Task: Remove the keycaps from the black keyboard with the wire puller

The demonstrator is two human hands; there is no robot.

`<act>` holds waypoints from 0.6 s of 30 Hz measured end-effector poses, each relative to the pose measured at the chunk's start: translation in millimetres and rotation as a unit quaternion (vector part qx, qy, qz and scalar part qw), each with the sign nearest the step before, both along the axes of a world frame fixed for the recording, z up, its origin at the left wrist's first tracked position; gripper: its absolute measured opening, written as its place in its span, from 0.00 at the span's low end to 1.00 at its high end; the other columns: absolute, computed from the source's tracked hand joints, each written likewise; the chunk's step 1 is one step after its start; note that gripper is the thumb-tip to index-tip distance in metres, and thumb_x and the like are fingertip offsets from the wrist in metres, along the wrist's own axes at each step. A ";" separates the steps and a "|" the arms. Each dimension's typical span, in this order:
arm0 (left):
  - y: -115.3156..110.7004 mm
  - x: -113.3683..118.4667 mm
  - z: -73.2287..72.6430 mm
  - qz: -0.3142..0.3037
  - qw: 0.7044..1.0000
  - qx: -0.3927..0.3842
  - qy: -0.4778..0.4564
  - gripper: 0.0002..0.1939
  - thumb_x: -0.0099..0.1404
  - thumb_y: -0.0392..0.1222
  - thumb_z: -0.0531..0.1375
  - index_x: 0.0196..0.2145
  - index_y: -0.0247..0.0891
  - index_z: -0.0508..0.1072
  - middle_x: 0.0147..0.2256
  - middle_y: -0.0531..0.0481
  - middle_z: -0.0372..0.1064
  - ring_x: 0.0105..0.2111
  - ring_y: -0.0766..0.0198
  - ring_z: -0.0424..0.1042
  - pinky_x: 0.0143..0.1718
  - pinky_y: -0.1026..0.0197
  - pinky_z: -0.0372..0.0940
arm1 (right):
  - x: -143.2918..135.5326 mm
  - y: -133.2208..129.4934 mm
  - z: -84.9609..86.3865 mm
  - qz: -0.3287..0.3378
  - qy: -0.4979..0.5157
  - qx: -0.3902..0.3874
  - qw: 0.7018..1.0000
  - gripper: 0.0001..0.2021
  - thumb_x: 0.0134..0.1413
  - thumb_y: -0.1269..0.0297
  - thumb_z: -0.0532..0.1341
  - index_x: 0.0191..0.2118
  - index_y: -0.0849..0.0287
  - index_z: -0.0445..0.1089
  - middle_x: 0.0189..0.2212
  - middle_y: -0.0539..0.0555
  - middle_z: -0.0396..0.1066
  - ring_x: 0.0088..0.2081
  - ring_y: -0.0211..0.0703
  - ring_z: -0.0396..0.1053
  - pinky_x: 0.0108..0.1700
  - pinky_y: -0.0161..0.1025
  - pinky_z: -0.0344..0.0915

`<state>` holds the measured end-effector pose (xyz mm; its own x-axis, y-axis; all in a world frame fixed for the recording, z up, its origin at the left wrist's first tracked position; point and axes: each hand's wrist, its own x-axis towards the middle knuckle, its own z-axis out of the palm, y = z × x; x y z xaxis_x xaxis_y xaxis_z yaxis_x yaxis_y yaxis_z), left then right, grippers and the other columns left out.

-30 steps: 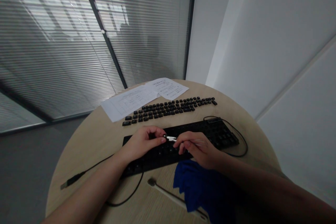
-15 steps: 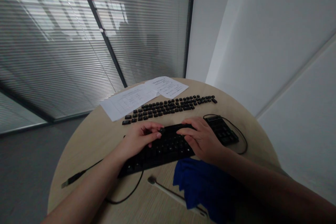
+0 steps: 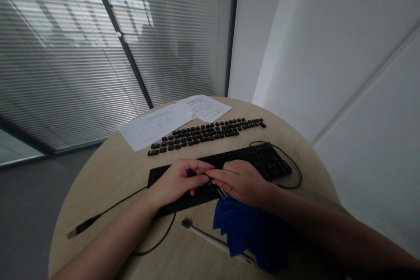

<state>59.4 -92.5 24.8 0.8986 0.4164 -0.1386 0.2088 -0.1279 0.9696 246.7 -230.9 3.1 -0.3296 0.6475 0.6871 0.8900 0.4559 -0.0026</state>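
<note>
Over the black keyboard [image 3: 236, 157], my left hand [image 3: 180, 179] is closed in a pinch; a small black keycap shows partly at its fingertips. Fingers of my right hand [image 3: 241, 181] are bent and meet the left fingertips from the right. A thin metal wire piece [image 3: 222, 192] sticks out beneath the right fingers, its other end hidden in that hand. Loose black keycaps [image 3: 203, 135] lie in rows behind the keyboard. The keyboard's number pad [image 3: 271, 162] shows to the right of my hands.
White printed papers [image 3: 157, 124] lie at the back of the round wooden table [image 3: 108, 175]. In front are a brush [image 3: 210, 238] and a crumpled blue cloth [image 3: 249, 232]. A cable with a USB plug [image 3: 83, 226] runs left; another cable loop is at the right.
My right hand has moved left and down, bringing its fingertips against my left hand's. The wire piece now shows beneath it. The whole view has shifted slightly.
</note>
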 end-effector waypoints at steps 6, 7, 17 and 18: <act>0.2 1.6 0.9 -0.026 1.000 -0.003 0.010 0.21 0.60 0.48 0.68 0.49 0.37 0.82 0.33 0.51 0.78 0.25 0.69 0.65 0.22 0.69 0.63 | 3.6 1.6 -7.0 -0.012 0.018 -0.005 1.000 0.15 0.77 0.59 0.54 0.48 0.57 0.78 0.28 0.51 0.76 0.28 0.39 0.70 0.32 0.38 0.59; 0.2 1.8 1.0 -0.031 0.999 -0.001 0.005 0.21 0.60 0.48 0.67 0.49 0.37 0.82 0.33 0.51 0.77 0.25 0.69 0.65 0.22 0.69 0.63 | 3.1 1.9 -8.2 -0.016 0.021 -0.007 1.000 0.15 0.77 0.58 0.54 0.51 0.56 0.78 0.29 0.51 0.77 0.29 0.40 0.71 0.32 0.38 0.60; 21.7 -9.8 4.4 0.050 0.990 0.131 0.026 0.18 0.62 0.54 0.65 0.42 0.38 0.81 0.28 0.52 0.74 0.26 0.64 0.68 0.25 0.63 0.65 | 50.8 3.1 16.4 -0.116 0.058 -0.026 0.991 0.09 0.71 0.61 0.62 0.47 0.54 0.80 0.38 0.55 0.82 0.39 0.45 0.78 0.41 0.39 0.69; 28.5 -13.6 6.4 0.074 0.975 0.206 0.025 0.15 0.63 0.53 0.64 0.36 0.39 0.82 0.29 0.50 0.75 0.29 0.62 0.71 0.29 0.62 0.66 | 69.7 7.8 21.1 -0.158 0.069 -0.050 0.984 0.08 0.69 0.62 0.64 0.48 0.54 0.80 0.40 0.56 0.82 0.42 0.47 0.78 0.43 0.40 0.70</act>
